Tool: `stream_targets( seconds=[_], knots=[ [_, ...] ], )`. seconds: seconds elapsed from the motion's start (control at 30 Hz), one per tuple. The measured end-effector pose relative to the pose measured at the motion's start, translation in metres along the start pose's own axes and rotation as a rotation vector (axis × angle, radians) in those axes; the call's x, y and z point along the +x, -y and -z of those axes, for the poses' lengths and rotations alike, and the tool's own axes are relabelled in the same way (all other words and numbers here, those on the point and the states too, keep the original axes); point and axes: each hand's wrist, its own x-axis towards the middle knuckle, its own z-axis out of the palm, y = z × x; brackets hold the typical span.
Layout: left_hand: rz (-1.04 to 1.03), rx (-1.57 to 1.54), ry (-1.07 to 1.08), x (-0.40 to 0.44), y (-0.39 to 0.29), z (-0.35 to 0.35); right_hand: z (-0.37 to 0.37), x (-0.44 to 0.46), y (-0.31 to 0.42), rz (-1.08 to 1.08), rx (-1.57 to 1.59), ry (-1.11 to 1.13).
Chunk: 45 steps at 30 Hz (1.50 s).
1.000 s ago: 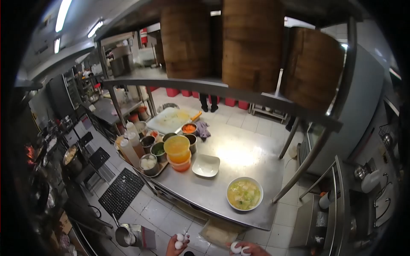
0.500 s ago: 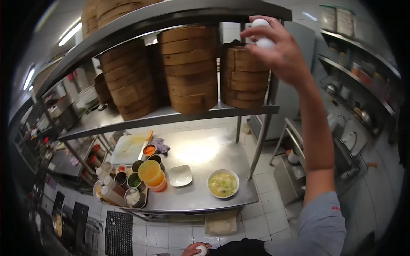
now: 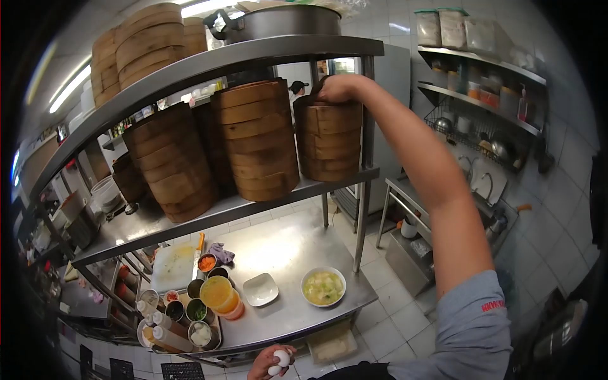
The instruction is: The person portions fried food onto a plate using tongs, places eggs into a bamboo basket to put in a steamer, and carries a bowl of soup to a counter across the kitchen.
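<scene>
At the bottom edge, close to my body, my left hand (image 3: 271, 362) is closed around two white eggs (image 3: 278, 362). Up on the steel rack, my right hand (image 3: 340, 88) reaches into the top of the rightmost stack of bamboo steamers (image 3: 330, 140). The wrist is bent downward, and the fingers are hidden behind the steamer's rim, so I cannot see what they hold. Below, on the steel table (image 3: 278, 247), stands a white bowl (image 3: 323, 287) of yellowish food with green pieces. Beside it is a white square dish (image 3: 260, 289).
More bamboo steamer stacks (image 3: 255, 139) fill the rack shelf (image 3: 228, 218). A large pot (image 3: 285, 24) sits on top. Condiment pots, squeeze bottles (image 3: 171, 339) and an orange-yellow container (image 3: 220, 295) crowd the table's left, near a cutting board (image 3: 173, 266).
My right hand has come down from above the right steamer stack into its top; its two eggs are out of sight. My left hand now shows two eggs where one showed. The view has shifted.
</scene>
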Motion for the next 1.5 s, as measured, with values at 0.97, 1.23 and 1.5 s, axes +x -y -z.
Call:
stream_targets(
  seconds=[0.97, 1.23, 1.5],
  knots=[
    [-0.570, 0.336, 0.208, 0.091, -0.216, -0.098, 0.004, -0.135, 0.003, 0.178, 0.182, -0.570],
    [-0.720, 0.729, 0.398, 0.136, -0.300, -0.226, -0.007, -0.304, 0.038, 0.165, 0.350, -0.377],
    [-0.404, 1.080, 0.799, 0.204, -0.204, -0.377, -0.114, -0.491, 0.085, -0.031, 0.529, -0.254]
  ],
)
